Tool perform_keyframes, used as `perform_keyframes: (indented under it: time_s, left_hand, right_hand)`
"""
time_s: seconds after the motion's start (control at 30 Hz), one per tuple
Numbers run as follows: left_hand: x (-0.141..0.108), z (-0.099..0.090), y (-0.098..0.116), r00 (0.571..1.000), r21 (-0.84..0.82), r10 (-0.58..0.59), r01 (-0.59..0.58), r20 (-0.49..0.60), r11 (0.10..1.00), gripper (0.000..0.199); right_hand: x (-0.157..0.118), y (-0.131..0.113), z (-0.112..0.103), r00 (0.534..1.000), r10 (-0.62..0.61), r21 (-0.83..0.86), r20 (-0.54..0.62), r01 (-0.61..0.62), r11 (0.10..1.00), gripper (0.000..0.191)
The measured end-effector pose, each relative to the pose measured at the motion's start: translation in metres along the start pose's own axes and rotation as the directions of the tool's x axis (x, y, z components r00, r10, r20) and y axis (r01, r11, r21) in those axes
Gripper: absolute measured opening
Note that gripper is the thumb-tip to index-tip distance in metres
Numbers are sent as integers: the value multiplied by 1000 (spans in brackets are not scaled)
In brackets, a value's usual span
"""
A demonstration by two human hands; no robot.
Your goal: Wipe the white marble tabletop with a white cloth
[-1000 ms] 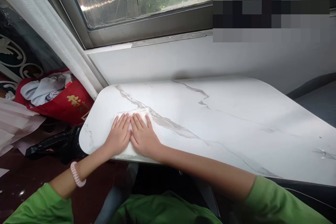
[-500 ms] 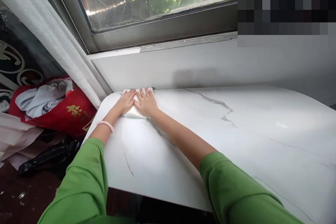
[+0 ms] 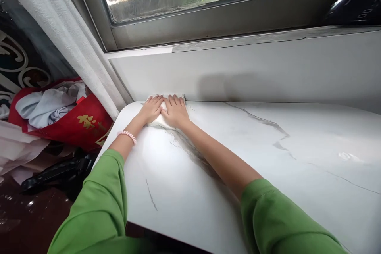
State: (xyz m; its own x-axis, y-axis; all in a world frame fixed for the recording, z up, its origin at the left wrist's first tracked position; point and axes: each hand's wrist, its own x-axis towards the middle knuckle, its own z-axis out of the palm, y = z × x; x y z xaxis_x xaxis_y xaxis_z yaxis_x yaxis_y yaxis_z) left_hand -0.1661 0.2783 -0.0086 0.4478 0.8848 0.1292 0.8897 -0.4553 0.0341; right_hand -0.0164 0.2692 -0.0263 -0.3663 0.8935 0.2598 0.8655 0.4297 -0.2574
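My left hand (image 3: pixel 151 109) lies flat with fingers stretched forward on a folded white cloth (image 3: pixel 161 122). My right hand (image 3: pixel 175 112) is spread on the same cloth, just to the right, its thumb touching or very close to the left hand. Both palms press the cloth onto a white marble-patterned tabletop (image 3: pixel 178 190), at its far left corner. The cloth's far edge meets the wall; most of it is covered by my hands. A pink coiled band (image 3: pixel 127 136) circles my left wrist.
A white wall panel (image 3: pixel 268 71) and a metal-framed window (image 3: pixel 178 20) rise behind the table. A white curtain (image 3: pixel 65 35) hangs at the left. Beside it are a red bag (image 3: pixel 71 123) with pale clothes (image 3: pixel 49 105) and a black object (image 3: pixel 56 174). A dark glossy object (image 3: pixel 357 4) stands upper right.
Both hands have slid the cloth a little forward, up against the wall. The camera view has shifted slightly, and the upper right corner, blocked out before, now shows.
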Motion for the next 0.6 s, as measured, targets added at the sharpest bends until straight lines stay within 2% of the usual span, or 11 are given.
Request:
perform_keyframes:
  time_s: [0.13, 0.27, 0.47, 0.6]
  left_hand:
    - [-20, -3, 11, 1000, -20, -8, 8, 14, 1000, 49]
    - [-53, -7, 26, 1000, -39, -11, 12, 25, 999, 50]
    - [-126, -20, 45, 999, -57, -21, 23, 26, 998, 50]
    - [-185, -32, 53, 999, -45, -43, 44, 17, 998, 50]
  right_hand:
    - [-19, -9, -3, 1000, 0, 17, 20, 0, 1000, 59]
    - [-51, -29, -7, 1000, 10, 33, 17, -10, 999, 61]
    - [-110, -73, -12, 1000, -28, 42, 1, 28, 999, 61]
    - [-146, -108, -18, 993, -115, 76, 22, 113, 991, 62]
